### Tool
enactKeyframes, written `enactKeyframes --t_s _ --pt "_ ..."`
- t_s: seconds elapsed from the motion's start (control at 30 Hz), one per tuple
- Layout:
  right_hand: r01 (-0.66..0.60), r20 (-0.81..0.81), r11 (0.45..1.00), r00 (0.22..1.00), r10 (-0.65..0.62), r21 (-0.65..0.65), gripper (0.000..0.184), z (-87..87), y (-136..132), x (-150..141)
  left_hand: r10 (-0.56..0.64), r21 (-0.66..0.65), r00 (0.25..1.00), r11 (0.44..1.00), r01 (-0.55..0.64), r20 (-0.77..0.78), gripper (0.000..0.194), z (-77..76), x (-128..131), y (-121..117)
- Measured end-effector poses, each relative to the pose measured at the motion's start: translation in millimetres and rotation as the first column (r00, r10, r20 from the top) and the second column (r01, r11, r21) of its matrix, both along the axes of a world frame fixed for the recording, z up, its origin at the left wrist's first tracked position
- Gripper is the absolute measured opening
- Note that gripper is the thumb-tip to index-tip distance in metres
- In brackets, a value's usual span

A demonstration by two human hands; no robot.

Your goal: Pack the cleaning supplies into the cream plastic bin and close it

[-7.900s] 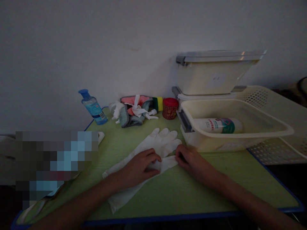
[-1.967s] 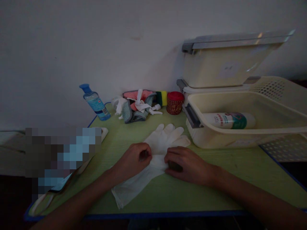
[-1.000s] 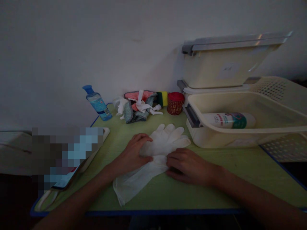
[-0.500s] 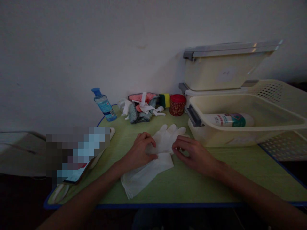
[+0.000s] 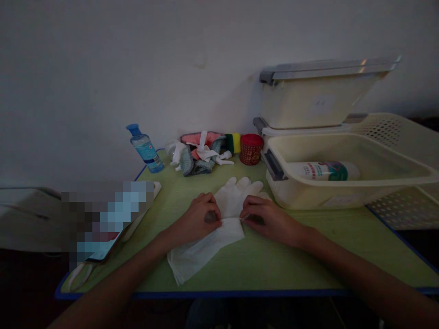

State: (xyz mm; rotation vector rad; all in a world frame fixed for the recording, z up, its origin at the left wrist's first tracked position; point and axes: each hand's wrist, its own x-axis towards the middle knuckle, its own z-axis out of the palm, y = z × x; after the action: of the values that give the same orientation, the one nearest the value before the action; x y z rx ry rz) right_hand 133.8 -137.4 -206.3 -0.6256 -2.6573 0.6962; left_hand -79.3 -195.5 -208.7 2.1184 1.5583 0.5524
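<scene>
A thin white glove (image 5: pixel 228 203) lies on the green tabletop with its fingers pointing away from me. Over its near end is a straight-edged white sheet-like part (image 5: pixel 202 256) stretching toward the lower left; whether it is the glove's cuff or another glove, I cannot tell. My left hand (image 5: pixel 199 217) pinches the left side of the glove where the two parts meet. On the right side, my right hand (image 5: pixel 270 217) is closed in a pinch on the same edge. Both palms hide part of the glove.
Right of the hands stands a cream bin (image 5: pixel 343 194) with a white bottle (image 5: pixel 318 170) lying inside; a lidded box (image 5: pixel 305 103) is behind. Along the wall are a blue bottle (image 5: pixel 147 153), cloths (image 5: pixel 197 167), a sponge (image 5: pixel 233 142) and a red-lidded tin (image 5: pixel 251 153). A blurred-out phone-like device (image 5: pixel 116 224) leans left.
My right hand has moved slightly left and closed on the glove's right edge. My left thumb and fingers have come together on the other side. The view has shifted a little.
</scene>
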Motion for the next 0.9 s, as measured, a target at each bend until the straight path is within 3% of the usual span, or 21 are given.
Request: enactKeyframes --t_s 0.2,0.4,0.73,0.9 --pt "-0.040 0.022 0.998 0.999 0.040 0.037 0.018 -0.6 1.1 1.5 0.012 -0.015 0.996 1.000 -0.011 0.083 0.005 4.1 3.6 -0.1" --pt "-0.054 0.009 0.998 0.998 0.054 0.021 0.017 0.4 1.6 2.0 0.094 -0.156 0.988 0.985 -0.075 0.120 0.008 4.8 7.9 -1.3" --pt "-0.007 -0.124 0.991 0.992 -0.010 -0.137 0.018 -4.5 1.8 -3.1 0.101 -0.191 0.969 0.980 -0.058 0.224 0.008 3.6 10.7 -0.1" --pt "0.021 -0.068 0.980 0.997 -0.035 -0.196 0.018 -10.6 6.0 -11.5 0.097 -0.188 0.968 0.981 -0.053 0.231 0.008 5.6 12.7 -0.8"
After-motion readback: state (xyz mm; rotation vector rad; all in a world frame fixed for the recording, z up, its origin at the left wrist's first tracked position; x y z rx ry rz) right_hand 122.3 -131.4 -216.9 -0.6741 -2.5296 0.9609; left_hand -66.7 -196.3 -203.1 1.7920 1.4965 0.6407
